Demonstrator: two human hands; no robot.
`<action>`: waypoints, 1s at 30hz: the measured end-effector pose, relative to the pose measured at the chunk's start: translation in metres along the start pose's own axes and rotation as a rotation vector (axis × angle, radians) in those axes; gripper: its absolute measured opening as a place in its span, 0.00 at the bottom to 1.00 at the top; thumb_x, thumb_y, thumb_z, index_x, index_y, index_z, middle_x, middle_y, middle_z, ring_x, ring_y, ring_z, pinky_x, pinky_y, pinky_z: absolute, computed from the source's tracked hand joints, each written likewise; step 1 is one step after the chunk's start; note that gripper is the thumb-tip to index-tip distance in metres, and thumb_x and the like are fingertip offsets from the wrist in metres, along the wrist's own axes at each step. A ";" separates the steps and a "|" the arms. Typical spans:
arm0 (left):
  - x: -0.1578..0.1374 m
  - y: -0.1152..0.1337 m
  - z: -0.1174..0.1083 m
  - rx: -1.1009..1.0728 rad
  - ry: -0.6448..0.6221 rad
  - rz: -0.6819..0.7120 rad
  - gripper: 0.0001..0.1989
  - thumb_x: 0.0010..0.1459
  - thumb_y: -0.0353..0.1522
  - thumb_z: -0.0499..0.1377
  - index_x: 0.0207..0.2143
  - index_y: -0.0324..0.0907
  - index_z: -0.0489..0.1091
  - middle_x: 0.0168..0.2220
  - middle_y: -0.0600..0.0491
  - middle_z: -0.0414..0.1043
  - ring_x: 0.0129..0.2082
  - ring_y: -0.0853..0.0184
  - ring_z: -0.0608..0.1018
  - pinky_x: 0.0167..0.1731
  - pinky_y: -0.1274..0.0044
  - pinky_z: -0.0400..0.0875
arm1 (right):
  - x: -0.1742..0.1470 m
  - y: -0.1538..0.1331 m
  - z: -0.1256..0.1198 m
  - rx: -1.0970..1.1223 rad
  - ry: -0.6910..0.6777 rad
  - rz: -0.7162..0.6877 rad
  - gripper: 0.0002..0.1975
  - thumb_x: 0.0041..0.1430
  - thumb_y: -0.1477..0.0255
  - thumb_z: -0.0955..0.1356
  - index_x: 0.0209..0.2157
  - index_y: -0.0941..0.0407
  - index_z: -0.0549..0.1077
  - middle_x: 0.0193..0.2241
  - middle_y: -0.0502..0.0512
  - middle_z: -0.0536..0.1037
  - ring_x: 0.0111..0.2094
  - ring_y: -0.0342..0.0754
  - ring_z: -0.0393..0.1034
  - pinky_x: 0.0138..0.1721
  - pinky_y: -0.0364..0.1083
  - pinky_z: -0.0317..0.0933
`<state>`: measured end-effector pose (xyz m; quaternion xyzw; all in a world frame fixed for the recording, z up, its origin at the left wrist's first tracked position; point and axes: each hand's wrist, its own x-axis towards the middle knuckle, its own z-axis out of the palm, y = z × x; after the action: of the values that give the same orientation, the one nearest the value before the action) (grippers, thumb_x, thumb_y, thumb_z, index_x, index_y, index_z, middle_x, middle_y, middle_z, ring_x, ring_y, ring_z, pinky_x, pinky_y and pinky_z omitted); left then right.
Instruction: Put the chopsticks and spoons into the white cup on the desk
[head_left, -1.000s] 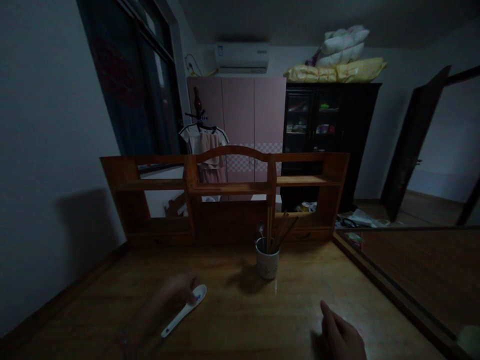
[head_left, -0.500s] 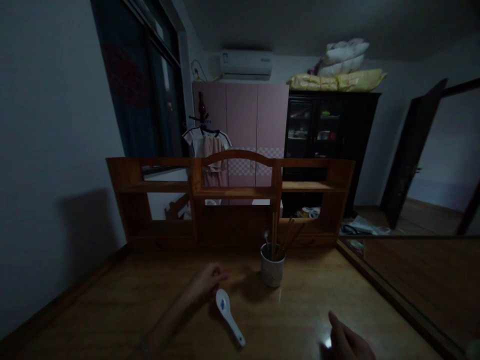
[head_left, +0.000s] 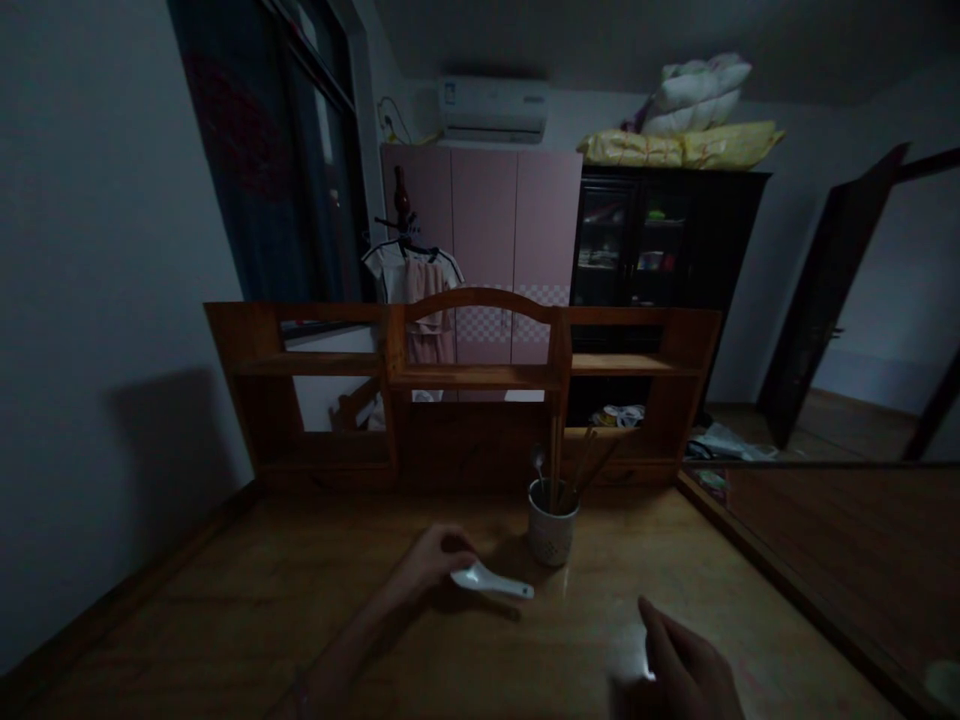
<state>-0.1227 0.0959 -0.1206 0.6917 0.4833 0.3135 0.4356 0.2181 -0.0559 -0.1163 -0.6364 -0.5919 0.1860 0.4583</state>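
My left hand (head_left: 442, 558) pinches a white soup spoon (head_left: 495, 582) by its bowl end. The spoon hangs just above the wooden table, its handle pointing right and its shadow below. To the right of it stands a patterned white cup (head_left: 553, 535) with chopsticks (head_left: 556, 465) and a metal spoon (head_left: 538, 458) in it. Low at the right, my right hand (head_left: 686, 665) is over the table, thumb raised and apart from the fingers. Those fingers are partly blurred, and nothing shows in them.
A wooden shelf rack (head_left: 472, 378) stands along the back of the table (head_left: 300, 590). The left wall (head_left: 97, 300) meets the table's left side. A raised wooden edge (head_left: 780, 580) runs down the right. Beyond are a pink wardrobe (head_left: 484, 210) and a dark cabinet (head_left: 720, 230).
My left hand has taken hold of the soup spoon, which lay on the table, lifted it and turned its handle to the right. My right hand has shifted slightly up and left.
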 end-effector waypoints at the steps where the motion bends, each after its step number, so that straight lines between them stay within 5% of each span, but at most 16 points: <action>1: 0.000 0.003 0.004 -0.031 0.083 0.031 0.16 0.50 0.39 0.61 0.36 0.37 0.75 0.35 0.46 0.78 0.37 0.60 0.78 0.36 0.74 0.70 | 0.006 -0.008 0.006 -0.006 -0.057 -0.060 0.31 0.67 0.46 0.55 0.30 0.57 0.74 0.23 0.55 0.73 0.26 0.51 0.70 0.26 0.43 0.61; 3: -0.002 0.007 0.012 -0.093 0.236 0.079 0.15 0.52 0.39 0.61 0.36 0.37 0.76 0.36 0.46 0.79 0.37 0.59 0.78 0.39 0.73 0.70 | 0.019 -0.030 0.021 -0.079 -0.126 -0.202 0.28 0.71 0.53 0.55 0.29 0.56 0.72 0.21 0.53 0.72 0.23 0.49 0.69 0.26 0.43 0.58; 6: -0.005 0.009 0.021 -0.157 0.337 0.100 0.13 0.51 0.39 0.63 0.35 0.39 0.77 0.36 0.47 0.79 0.38 0.58 0.79 0.40 0.72 0.71 | 0.039 -0.066 0.051 -0.397 -0.216 -0.580 0.18 0.71 0.64 0.57 0.53 0.57 0.69 0.25 0.55 0.76 0.23 0.51 0.71 0.25 0.43 0.57; 9: -0.007 0.008 0.025 -0.178 0.349 0.146 0.11 0.52 0.38 0.63 0.35 0.41 0.77 0.36 0.48 0.79 0.38 0.59 0.79 0.40 0.73 0.72 | 0.051 -0.086 0.084 -0.643 -0.314 -0.805 0.26 0.68 0.72 0.64 0.64 0.58 0.55 0.31 0.57 0.78 0.25 0.53 0.73 0.26 0.45 0.58; 12: -0.008 0.007 0.027 -0.180 0.356 0.196 0.09 0.53 0.36 0.63 0.34 0.41 0.77 0.35 0.49 0.79 0.38 0.60 0.79 0.41 0.74 0.72 | 0.055 -0.086 0.113 -0.806 -0.342 -0.893 0.30 0.65 0.73 0.69 0.64 0.61 0.55 0.32 0.59 0.78 0.26 0.55 0.73 0.26 0.47 0.61; 17: -0.010 0.006 0.028 -0.307 0.332 0.188 0.15 0.54 0.38 0.64 0.42 0.41 0.76 0.42 0.46 0.79 0.44 0.58 0.79 0.47 0.71 0.73 | 0.058 -0.079 0.130 -0.878 -0.387 -0.853 0.27 0.63 0.67 0.72 0.57 0.66 0.65 0.29 0.62 0.78 0.26 0.58 0.74 0.26 0.49 0.63; 20: -0.010 0.006 0.030 -0.393 0.268 0.168 0.19 0.54 0.40 0.63 0.47 0.41 0.75 0.46 0.43 0.78 0.46 0.56 0.79 0.47 0.69 0.74 | 0.067 -0.079 0.124 -0.836 -0.468 -0.710 0.19 0.64 0.73 0.70 0.55 0.62 0.68 0.30 0.60 0.79 0.26 0.56 0.75 0.23 0.45 0.60; 24: -0.008 0.007 0.033 -0.387 0.252 0.140 0.20 0.52 0.43 0.64 0.44 0.40 0.76 0.46 0.42 0.78 0.45 0.54 0.79 0.46 0.68 0.75 | 0.075 -0.071 0.119 -0.828 -0.475 -0.545 0.09 0.62 0.80 0.69 0.44 0.57 0.75 0.29 0.56 0.80 0.28 0.56 0.76 0.23 0.44 0.59; 30: -0.008 0.003 0.034 -0.365 0.204 0.064 0.21 0.51 0.43 0.65 0.42 0.38 0.77 0.44 0.42 0.79 0.44 0.54 0.79 0.45 0.68 0.74 | 0.070 -0.067 0.121 -0.789 -0.463 -0.515 0.05 0.64 0.71 0.70 0.40 0.56 0.75 0.29 0.57 0.80 0.28 0.58 0.76 0.22 0.44 0.58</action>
<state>-0.0956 0.0776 -0.1325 0.5809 0.4378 0.4777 0.4926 0.1005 0.0443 -0.1031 -0.5368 -0.8399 -0.0343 0.0718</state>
